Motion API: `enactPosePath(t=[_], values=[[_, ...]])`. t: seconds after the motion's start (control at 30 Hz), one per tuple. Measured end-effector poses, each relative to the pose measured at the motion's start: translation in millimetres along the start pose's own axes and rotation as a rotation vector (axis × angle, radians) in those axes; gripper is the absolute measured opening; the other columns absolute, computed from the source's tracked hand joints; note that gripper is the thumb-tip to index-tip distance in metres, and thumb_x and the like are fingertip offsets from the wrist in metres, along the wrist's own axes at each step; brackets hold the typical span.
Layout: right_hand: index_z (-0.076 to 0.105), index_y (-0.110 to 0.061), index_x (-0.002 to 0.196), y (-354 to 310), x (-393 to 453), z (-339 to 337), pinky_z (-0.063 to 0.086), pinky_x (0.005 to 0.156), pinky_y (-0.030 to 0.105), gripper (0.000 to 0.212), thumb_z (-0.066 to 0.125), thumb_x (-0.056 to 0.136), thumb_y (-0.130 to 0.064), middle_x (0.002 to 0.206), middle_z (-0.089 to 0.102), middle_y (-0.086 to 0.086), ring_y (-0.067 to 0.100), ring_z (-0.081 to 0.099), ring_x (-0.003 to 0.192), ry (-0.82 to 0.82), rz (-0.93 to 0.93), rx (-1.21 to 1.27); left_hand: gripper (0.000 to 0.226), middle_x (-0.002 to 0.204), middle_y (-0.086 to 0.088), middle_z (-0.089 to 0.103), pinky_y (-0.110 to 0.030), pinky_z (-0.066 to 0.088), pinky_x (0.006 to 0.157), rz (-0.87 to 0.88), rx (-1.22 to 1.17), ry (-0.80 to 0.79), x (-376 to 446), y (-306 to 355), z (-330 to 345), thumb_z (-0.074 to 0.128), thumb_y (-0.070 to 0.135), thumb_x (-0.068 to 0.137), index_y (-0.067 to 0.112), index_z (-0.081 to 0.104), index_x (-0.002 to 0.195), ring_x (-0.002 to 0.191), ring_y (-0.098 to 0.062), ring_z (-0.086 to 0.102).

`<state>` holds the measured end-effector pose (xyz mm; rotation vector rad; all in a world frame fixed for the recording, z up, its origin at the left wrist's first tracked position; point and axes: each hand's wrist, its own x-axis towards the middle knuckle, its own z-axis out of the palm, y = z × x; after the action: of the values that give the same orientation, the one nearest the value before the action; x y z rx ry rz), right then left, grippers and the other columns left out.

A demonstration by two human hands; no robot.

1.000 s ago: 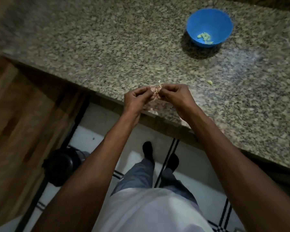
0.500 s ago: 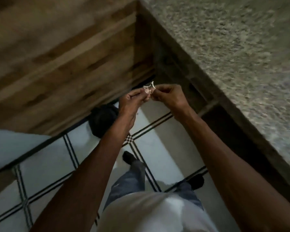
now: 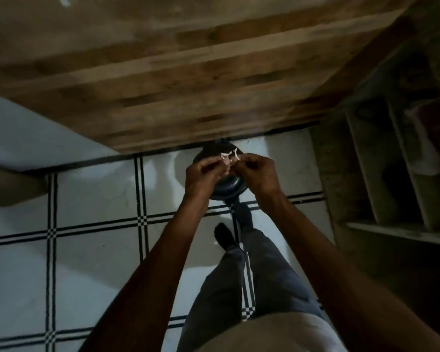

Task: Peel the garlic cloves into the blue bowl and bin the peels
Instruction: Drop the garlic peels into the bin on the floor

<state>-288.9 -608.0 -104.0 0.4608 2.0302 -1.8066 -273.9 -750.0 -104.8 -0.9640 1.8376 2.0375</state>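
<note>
Both of my hands are raised together above the bin (image 3: 225, 185), a dark round container on the tiled floor (image 3: 92, 250) just in front of the wooden panel (image 3: 188, 72). My left hand (image 3: 202, 175) and right hand (image 3: 255, 174) each have the fingertips curled in, and between them they pinch a garlic clove (image 3: 228, 161) with pale strips of peel curling up from it. The grip is tight and narrow; how much clove is left under the skin I cannot tell, as the fingers cover it. The blue bowl is not in view. Step in hand, as I judge it: stripping peel over the bin so it falls in. Risks: the peel is light and thin, so a loose strip may drift past the bin's rim and land on the floor; the bin mouth is largely hidden under my hands, so aim is uncertain. A slip of the pinch would drop the clove itself into the bin. The light is dim, which makes small scraps hard to track. Around me: my feet (image 3: 224, 236) stand just behind the bin, and open shelves (image 3: 391, 174) rise at the right. Nothing stands between my hands and the bin.
</note>
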Motion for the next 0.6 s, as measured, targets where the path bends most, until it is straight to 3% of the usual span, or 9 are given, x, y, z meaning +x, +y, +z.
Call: enactPosePath(t=[0.1,0.2,0.3,0.47,0.6], values=[[0.078,-0.004,0.108,14.3,23.1,27.0,0.059,0.097,0.038,0.016,0.073,0.097,-0.014,0.105,0.079,0.011,0.023,0.075,0.102,-0.059,0.028,-0.054,0.025,0.109,-0.009,0.078,-0.047,0.057,0.102,-0.029,0.038,0.051,26.6,-16.5,-22.3,0.082,0.013,0.086,0.011,0.076,0.111,0.105,-0.026,0.074],[0.078,-0.016,0.100,30.6,50.2,47.1,0.054,0.079,0.015,0.007,0.073,0.097,-0.021,0.097,0.078,-0.002,0.005,0.072,0.092,-0.111,0.074,-0.140,0.018,0.106,-0.008,0.078,-0.051,0.057,0.101,-0.039,0.070,0.101,51.9,-32.1,-35.8,0.082,0.013,0.087,0.015,0.077,0.104,0.106,-0.028,0.073],[0.071,-0.030,0.089,44.6,79.7,61.8,0.051,0.068,0.005,0.010,0.073,0.097,-0.023,0.086,0.071,-0.015,-0.007,0.067,0.081,-0.149,0.118,-0.175,0.016,0.096,0.001,0.079,-0.049,0.057,0.101,-0.046,0.067,0.114,78.7,-44.9,-40.7,0.081,0.012,0.088,0.027,0.075,0.092,0.103,-0.026,0.074],[0.072,-0.027,0.091,69.2,117.8,69.8,0.054,0.071,0.009,0.013,0.072,0.097,-0.015,0.090,0.074,-0.007,-0.008,0.071,0.078,-0.172,0.169,-0.154,0.010,0.111,-0.016,0.075,-0.052,0.053,0.106,-0.124,0.046,0.103,125.9,-68.7,-35.2,0.077,0.012,0.092,0.019,0.073,0.097,0.110,-0.034,0.071],[0.075,-0.010,0.104,95.7,139.3,71.5,0.059,0.092,0.033,0.009,0.074,0.096,-0.013,0.108,0.076,0.014,0.020,0.072,0.098,-0.171,0.258,-0.151,0.022,0.113,-0.025,0.073,-0.051,0.053,0.105,-0.186,-0.036,0.123,146.9,-101.8,-40.2,0.073,0.000,0.090,-0.003,0.072,0.112,0.110,-0.041,0.069]])
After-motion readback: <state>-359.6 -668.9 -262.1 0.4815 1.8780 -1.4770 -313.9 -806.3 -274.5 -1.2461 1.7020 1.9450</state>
